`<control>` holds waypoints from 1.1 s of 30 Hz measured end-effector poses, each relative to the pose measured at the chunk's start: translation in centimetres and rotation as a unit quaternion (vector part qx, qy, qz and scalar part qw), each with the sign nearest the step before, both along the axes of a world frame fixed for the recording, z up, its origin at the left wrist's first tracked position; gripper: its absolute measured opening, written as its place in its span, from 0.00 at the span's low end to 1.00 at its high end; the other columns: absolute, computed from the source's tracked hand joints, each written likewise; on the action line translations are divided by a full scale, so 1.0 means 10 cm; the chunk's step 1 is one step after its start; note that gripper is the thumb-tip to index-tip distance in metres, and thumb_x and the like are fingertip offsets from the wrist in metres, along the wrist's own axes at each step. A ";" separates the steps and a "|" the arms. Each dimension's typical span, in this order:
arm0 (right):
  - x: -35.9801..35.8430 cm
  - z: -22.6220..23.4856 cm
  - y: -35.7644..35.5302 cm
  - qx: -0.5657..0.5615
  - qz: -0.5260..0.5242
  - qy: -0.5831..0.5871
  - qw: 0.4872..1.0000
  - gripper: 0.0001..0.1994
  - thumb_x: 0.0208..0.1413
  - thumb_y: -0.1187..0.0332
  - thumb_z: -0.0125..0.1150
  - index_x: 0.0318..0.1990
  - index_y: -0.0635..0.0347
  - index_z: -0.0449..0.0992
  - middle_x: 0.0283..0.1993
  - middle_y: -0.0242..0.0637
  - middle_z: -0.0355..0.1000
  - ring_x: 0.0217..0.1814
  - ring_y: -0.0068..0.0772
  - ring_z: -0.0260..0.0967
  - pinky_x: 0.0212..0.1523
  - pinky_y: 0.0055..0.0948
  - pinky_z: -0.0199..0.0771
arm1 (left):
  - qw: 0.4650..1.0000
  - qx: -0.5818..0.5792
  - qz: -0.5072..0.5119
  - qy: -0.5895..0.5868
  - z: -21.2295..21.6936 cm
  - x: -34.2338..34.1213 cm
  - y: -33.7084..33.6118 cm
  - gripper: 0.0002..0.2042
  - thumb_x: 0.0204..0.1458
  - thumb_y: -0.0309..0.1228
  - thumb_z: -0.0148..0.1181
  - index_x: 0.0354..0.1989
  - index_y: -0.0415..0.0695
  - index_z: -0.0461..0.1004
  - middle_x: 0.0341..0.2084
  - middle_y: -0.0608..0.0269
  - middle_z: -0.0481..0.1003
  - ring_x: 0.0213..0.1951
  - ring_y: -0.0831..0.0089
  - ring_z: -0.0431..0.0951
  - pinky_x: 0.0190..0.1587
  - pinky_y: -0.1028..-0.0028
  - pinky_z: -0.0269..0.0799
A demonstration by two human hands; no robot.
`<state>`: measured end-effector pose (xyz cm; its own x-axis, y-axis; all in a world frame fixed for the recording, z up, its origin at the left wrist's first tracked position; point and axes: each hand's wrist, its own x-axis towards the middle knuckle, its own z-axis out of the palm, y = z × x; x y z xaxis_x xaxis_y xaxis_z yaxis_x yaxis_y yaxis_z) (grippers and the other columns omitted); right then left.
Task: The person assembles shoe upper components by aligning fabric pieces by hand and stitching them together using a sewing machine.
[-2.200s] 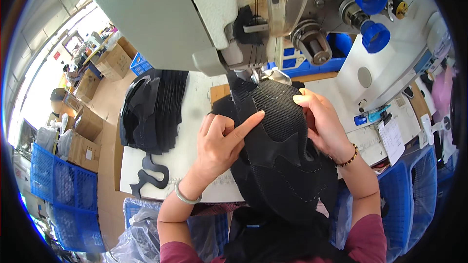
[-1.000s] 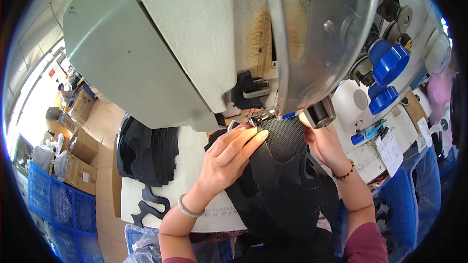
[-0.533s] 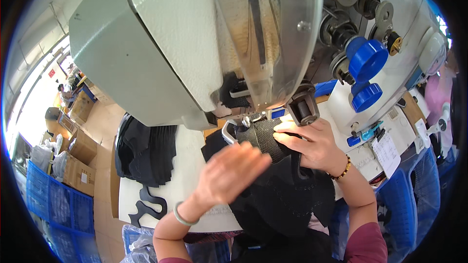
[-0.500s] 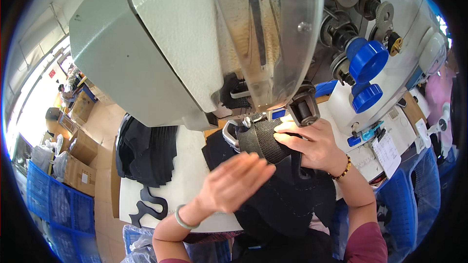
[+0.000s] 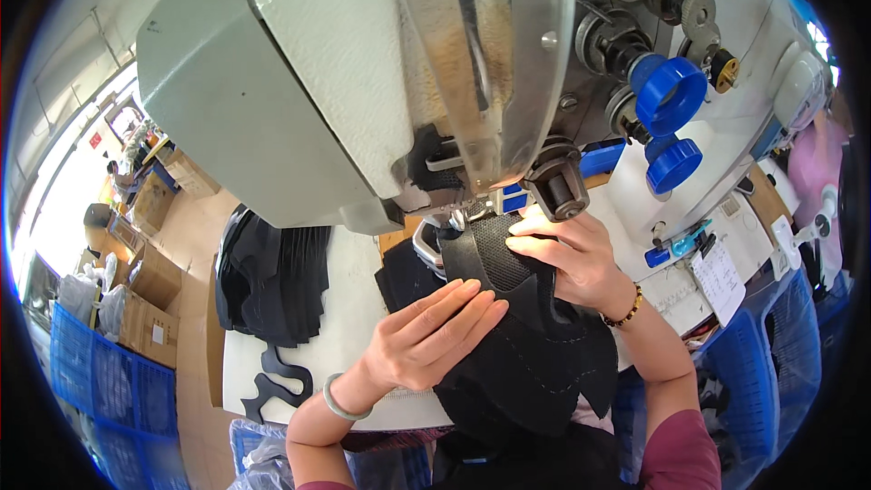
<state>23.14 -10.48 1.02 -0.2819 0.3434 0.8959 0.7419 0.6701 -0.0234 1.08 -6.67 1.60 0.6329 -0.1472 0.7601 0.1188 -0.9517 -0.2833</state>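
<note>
Where daylight enters, white worktable (image 5: pixel 354 308), perhaps cardboard boxes (image 5: pixel 145 281) beyond.

Around the white worktable (image 5: pixel 358 308)

A stack of black fabric cut pieces (image 5: pixel 268 277) lies at the table's left edge, and a single curvy black cut piece (image 5: pixel 277 381) sits near its front left corner. Two blue knobs (image 5: pixel 671 113) stand out above the table's right side, with a paper sheet (image 5: pixel 721 277) below them. Cardboard boxes (image 5: pixel 145 295) and blue crates (image 5: pixel 109 381) (on the floor) line the left.
</note>
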 end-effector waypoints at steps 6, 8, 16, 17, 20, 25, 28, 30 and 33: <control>0.02 -0.02 0.03 -0.035 0.026 0.040 0.998 0.17 0.33 0.84 0.58 0.36 0.62 0.76 0.40 0.38 0.71 0.44 0.42 0.71 0.43 0.35 0.74 | 1.000 0.001 0.014 0.004 0.05 0.00 0.05 0.14 0.37 0.21 0.64 0.37 0.42 0.81 0.35 0.66 0.76 0.40 0.70 0.78 0.44 0.74 0.80; 0.04 -0.04 0.03 -0.054 0.025 0.043 0.997 0.17 0.35 0.85 0.57 0.38 0.62 0.76 0.42 0.38 0.72 0.46 0.42 0.71 0.45 0.35 0.73 | 1.000 0.006 0.020 0.005 0.06 0.01 0.08 0.14 0.38 0.21 0.64 0.37 0.42 0.81 0.35 0.66 0.76 0.40 0.70 0.78 0.43 0.74 0.80; 0.06 -0.07 0.07 -0.079 0.001 0.048 0.996 0.19 0.37 0.86 0.57 0.41 0.61 0.76 0.45 0.37 0.73 0.49 0.40 0.71 0.49 0.34 0.71 | 1.000 -0.005 0.015 -0.007 0.06 0.02 0.20 0.15 0.36 0.22 0.64 0.37 0.42 0.81 0.35 0.66 0.77 0.41 0.70 0.78 0.45 0.73 0.79; 0.05 -0.06 0.06 -0.077 -0.002 0.050 0.996 0.20 0.38 0.87 0.57 0.42 0.60 0.76 0.45 0.38 0.73 0.49 0.40 0.71 0.50 0.34 0.71 | 1.000 -0.005 0.013 -0.005 0.08 0.02 0.21 0.15 0.36 0.22 0.64 0.37 0.41 0.81 0.36 0.66 0.77 0.41 0.70 0.78 0.45 0.73 0.79; 0.06 -0.08 0.07 -0.089 -0.009 0.063 0.994 0.20 0.39 0.87 0.57 0.43 0.60 0.76 0.46 0.38 0.73 0.50 0.40 0.71 0.51 0.35 0.71 | 1.000 0.002 0.018 -0.007 0.08 0.04 0.27 0.17 0.34 0.22 0.64 0.37 0.41 0.80 0.36 0.66 0.77 0.41 0.69 0.77 0.45 0.72 0.79; 0.07 -0.12 0.10 -0.098 -0.011 0.071 0.993 0.19 0.41 0.85 0.58 0.44 0.60 0.76 0.46 0.38 0.73 0.52 0.41 0.70 0.51 0.36 0.71 | 1.000 -0.022 0.010 -0.015 0.00 0.04 0.36 0.16 0.35 0.22 0.61 0.38 0.43 0.80 0.37 0.65 0.77 0.41 0.68 0.76 0.46 0.72 0.77; 0.07 -0.13 0.09 -0.101 -0.019 0.075 0.992 0.18 0.42 0.85 0.59 0.44 0.59 0.76 0.46 0.39 0.73 0.53 0.41 0.69 0.51 0.36 0.70 | 0.998 -0.055 0.000 -0.035 -0.06 0.06 0.40 0.18 0.34 0.21 0.60 0.39 0.44 0.80 0.36 0.66 0.75 0.41 0.67 0.75 0.48 0.70 0.75; 0.07 -0.11 0.09 -0.106 -0.022 0.076 0.991 0.18 0.43 0.84 0.59 0.44 0.59 0.76 0.47 0.39 0.73 0.54 0.41 0.69 0.51 0.36 0.70 | 0.996 -0.080 -0.012 -0.049 -0.12 0.05 0.44 0.21 0.31 0.20 0.60 0.40 0.44 0.80 0.36 0.65 0.73 0.41 0.66 0.74 0.49 0.68 0.75; 0.05 -0.09 0.08 -0.102 -0.025 0.078 0.991 0.17 0.43 0.84 0.59 0.43 0.59 0.77 0.48 0.39 0.73 0.54 0.42 0.69 0.52 0.36 0.69 | 0.991 -0.118 -0.019 -0.064 -0.17 0.04 0.51 0.22 0.30 0.20 0.61 0.40 0.46 0.81 0.34 0.66 0.70 0.41 0.66 0.73 0.49 0.68 0.75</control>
<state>23.64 -9.65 0.16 -0.1230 0.5313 0.8382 0.7510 0.6020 -0.2714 1.46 -1.59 -0.07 0.5266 0.0220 0.8499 0.1027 -0.9940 -0.0378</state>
